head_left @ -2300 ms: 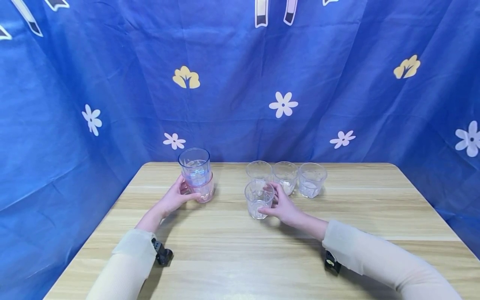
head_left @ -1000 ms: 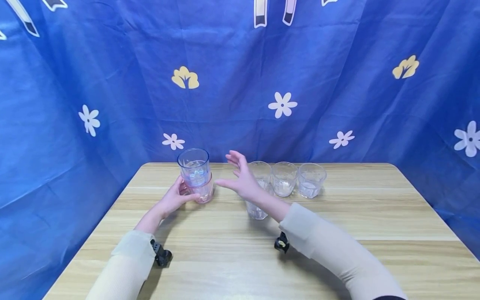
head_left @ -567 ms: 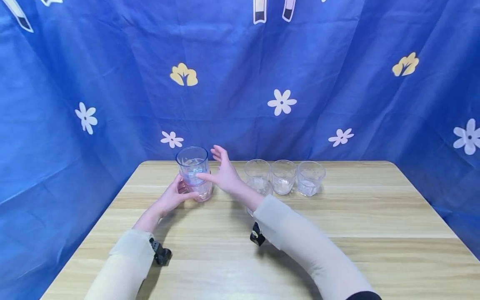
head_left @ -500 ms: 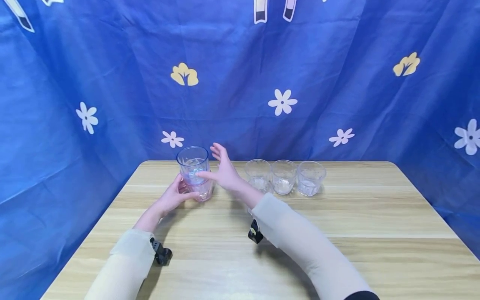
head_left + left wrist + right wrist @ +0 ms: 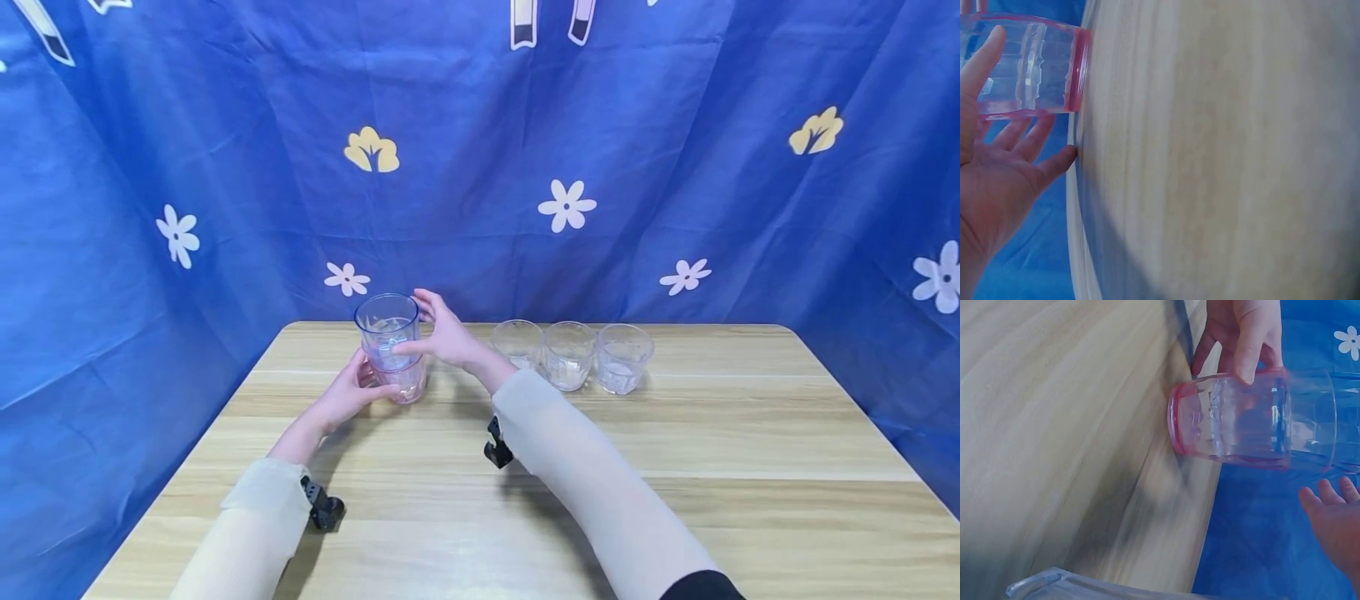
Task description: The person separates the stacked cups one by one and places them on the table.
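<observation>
A pink-tinted clear cup [image 5: 408, 385] stands upright near the back left of the table, with a blue-rimmed clear cup [image 5: 387, 327] stacked in it. Between the pink and blue rims, the right wrist view shows another pale rim. My left hand [image 5: 347, 395] holds the pink cup, its thumb across the near side and its fingers behind. At the upper part of the stack is my right hand [image 5: 444, 335]. Its thumb overlaps the blue-rimmed cup's front, while its spread fingers [image 5: 1329, 492] show a small gap from the cup wall in the right wrist view.
Three clear glasses [image 5: 517, 337], [image 5: 568, 354], [image 5: 624, 358] stand in a row at the table's back edge. Another clear glass [image 5: 1079, 586], mostly hidden behind my right forearm in the head view, shows at the right wrist view's bottom. A blue curtain [image 5: 480, 167] hangs behind.
My right hand has left the front clear glass and moved left to the blue-rimmed cup, its fingers now closer to the rim. The left hand and the stack have stayed put.
</observation>
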The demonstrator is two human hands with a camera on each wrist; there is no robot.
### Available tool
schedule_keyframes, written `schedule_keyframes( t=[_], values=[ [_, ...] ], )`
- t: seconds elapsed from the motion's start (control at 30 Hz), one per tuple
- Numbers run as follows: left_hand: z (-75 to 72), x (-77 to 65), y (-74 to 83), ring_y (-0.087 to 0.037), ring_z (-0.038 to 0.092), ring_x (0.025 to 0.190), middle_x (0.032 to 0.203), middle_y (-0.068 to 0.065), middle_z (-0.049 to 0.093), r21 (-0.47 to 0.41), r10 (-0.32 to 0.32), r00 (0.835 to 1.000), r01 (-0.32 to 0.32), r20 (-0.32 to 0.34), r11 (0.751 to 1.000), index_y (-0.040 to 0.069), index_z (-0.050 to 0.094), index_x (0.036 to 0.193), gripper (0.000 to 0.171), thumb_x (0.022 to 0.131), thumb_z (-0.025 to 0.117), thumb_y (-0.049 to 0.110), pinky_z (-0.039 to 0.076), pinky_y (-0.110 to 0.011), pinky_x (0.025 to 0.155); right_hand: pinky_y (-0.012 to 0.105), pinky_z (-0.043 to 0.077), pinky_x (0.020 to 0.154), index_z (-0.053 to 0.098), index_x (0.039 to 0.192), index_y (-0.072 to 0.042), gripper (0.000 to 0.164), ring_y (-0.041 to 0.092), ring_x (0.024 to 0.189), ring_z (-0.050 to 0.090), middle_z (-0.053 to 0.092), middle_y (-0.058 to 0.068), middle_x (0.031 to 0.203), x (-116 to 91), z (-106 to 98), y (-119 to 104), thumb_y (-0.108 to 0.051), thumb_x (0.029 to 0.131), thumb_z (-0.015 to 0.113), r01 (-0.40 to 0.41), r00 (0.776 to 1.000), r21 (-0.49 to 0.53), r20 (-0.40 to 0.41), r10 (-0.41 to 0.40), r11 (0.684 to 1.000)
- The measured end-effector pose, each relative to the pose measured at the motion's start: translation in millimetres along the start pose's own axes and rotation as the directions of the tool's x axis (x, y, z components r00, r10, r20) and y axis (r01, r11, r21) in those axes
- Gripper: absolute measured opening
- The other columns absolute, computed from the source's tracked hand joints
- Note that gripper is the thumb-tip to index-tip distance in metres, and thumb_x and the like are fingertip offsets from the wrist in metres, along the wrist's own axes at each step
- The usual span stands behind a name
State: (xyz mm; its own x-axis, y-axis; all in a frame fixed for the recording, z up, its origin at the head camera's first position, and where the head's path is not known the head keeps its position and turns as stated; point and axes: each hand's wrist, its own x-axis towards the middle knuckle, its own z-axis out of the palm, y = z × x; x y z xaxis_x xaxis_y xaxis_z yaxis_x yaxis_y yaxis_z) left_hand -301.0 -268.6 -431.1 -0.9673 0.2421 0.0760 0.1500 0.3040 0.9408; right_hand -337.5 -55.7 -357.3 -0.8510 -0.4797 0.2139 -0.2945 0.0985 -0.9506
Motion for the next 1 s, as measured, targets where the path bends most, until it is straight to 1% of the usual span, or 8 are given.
schedule_keyframes(
  t=[0.1, 0.17, 0.33, 0.43, 0.53, 0.67, 0.87, 1.0],
  values=[
    [1.2, 0.4, 0.3, -0.048, 0.036, 0.131, 0.144, -0.036, 0.034, 0.0, 0.004, 1.0, -0.004, 0.004, 1.0, 0.004, 0.011, 0.154, 0.091, 0.086, 0.071, 0.003, 0.031, -0.054, 0.109, 0.04, 0.026, 0.115, 0.021, 0.151, -0.004, 0.094, 0.029, 0.137, 0.036, 0.031, 0.014, 0.154, 0.7, 1.0, 0.5, 0.002, 0.077, 0.079, -0.003, 1.0, 0.003, -0.006, 0.003, 1.0],
    [1.5, 0.8, -0.5, -0.048, 0.036, 0.131, 0.144, -0.035, 0.035, -0.002, 0.007, 1.0, -0.007, 0.004, 1.0, 0.003, 0.012, 0.153, 0.089, 0.086, 0.071, 0.002, 0.031, -0.054, 0.109, 0.039, 0.025, 0.115, 0.021, 0.151, -0.003, 0.094, 0.028, 0.138, 0.034, 0.033, 0.015, 0.153, 1.5, 2.6, 0.6, 0.004, 0.077, 0.079, 0.012, 1.0, 0.013, -0.005, -0.012, 1.0],
    [1.4, 1.7, -3.2, -0.047, 0.037, 0.13, 0.143, -0.035, 0.036, -0.003, 0.006, 1.0, -0.006, -0.002, 1.0, 0.004, 0.013, 0.153, 0.088, 0.086, 0.07, 0.001, 0.032, -0.053, 0.109, 0.029, 0.023, 0.115, 0.022, 0.15, -0.002, 0.092, 0.022, 0.14, 0.031, 0.04, 0.013, 0.15, 3.9, 9.7, 0.7, 0.003, 0.078, 0.078, 0.034, 0.999, 0.0, -0.008, -0.034, 0.999],
    [0.9, 1.4, -3.9, -0.047, 0.037, 0.131, 0.143, -0.035, 0.035, -0.003, -0.001, 1.0, 0.001, -0.003, 1.0, 0.004, 0.013, 0.153, 0.087, 0.087, 0.07, 0.001, 0.031, -0.053, 0.109, 0.025, 0.026, 0.112, 0.026, 0.149, -0.003, 0.09, 0.022, 0.138, 0.035, 0.044, 0.011, 0.147, 5.0, 13.6, 1.3, -0.002, 0.078, 0.08, 0.026, 0.999, -0.042, -0.037, -0.027, 0.999],
    [0.1, 0.1, -3.2, -0.047, 0.037, 0.131, 0.144, -0.035, 0.035, -0.004, -0.013, 1.0, 0.013, -0.005, 1.0, 0.005, 0.012, 0.153, 0.088, 0.086, 0.07, 0.002, 0.03, -0.053, 0.11, 0.025, 0.03, 0.11, 0.031, 0.148, -0.004, 0.088, 0.024, 0.134, 0.041, 0.047, 0.011, 0.144, 6.1, 16.0, 1.8, -0.006, 0.077, 0.082, 0.011, 0.997, -0.077, -0.071, -0.017, 0.997],
    [0.1, -1.6, -0.5, -0.048, 0.037, 0.131, 0.144, -0.035, 0.034, -0.001, -0.014, 1.0, 0.014, -0.002, 1.0, 0.006, 0.01, 0.154, 0.09, 0.087, 0.07, 0.003, 0.03, -0.054, 0.11, 0.026, 0.035, 0.108, 0.034, 0.147, -0.007, 0.087, 0.023, 0.13, 0.045, 0.049, 0.01, 0.141, 6.5, 17.8, 2.6, -0.01, 0.076, 0.084, -0.007, 0.995, -0.102, -0.102, -0.003, 0.995],
    [0.7, -2.6, 1.0, -0.047, 0.037, 0.131, 0.144, -0.034, 0.035, -0.002, -0.015, 1.0, 0.015, -0.001, 1.0, 0.006, 0.01, 0.154, 0.09, 0.087, 0.07, 0.003, 0.03, -0.054, 0.11, 0.029, 0.036, 0.108, 0.033, 0.147, -0.007, 0.087, 0.024, 0.13, 0.044, 0.047, 0.011, 0.143, 4.7, 18.1, 3.5, -0.012, 0.077, 0.083, -0.001, 0.994, -0.091, -0.113, -0.009, 0.996],
    [0.3, -2.6, -0.1, -0.047, 0.037, 0.131, 0.144, -0.034, 0.035, -0.005, -0.014, 1.0, 0.014, 0.0, 1.0, 0.006, 0.01, 0.154, 0.09, 0.087, 0.07, 0.003, 0.03, -0.054, 0.11, 0.029, 0.037, 0.107, 0.033, 0.147, -0.006, 0.086, 0.024, 0.129, 0.045, 0.047, 0.012, 0.141, 3.9, 18.0, 3.1, -0.011, 0.078, 0.083, 0.011, 0.993, -0.082, -0.119, -0.021, 0.997]
  ],
)
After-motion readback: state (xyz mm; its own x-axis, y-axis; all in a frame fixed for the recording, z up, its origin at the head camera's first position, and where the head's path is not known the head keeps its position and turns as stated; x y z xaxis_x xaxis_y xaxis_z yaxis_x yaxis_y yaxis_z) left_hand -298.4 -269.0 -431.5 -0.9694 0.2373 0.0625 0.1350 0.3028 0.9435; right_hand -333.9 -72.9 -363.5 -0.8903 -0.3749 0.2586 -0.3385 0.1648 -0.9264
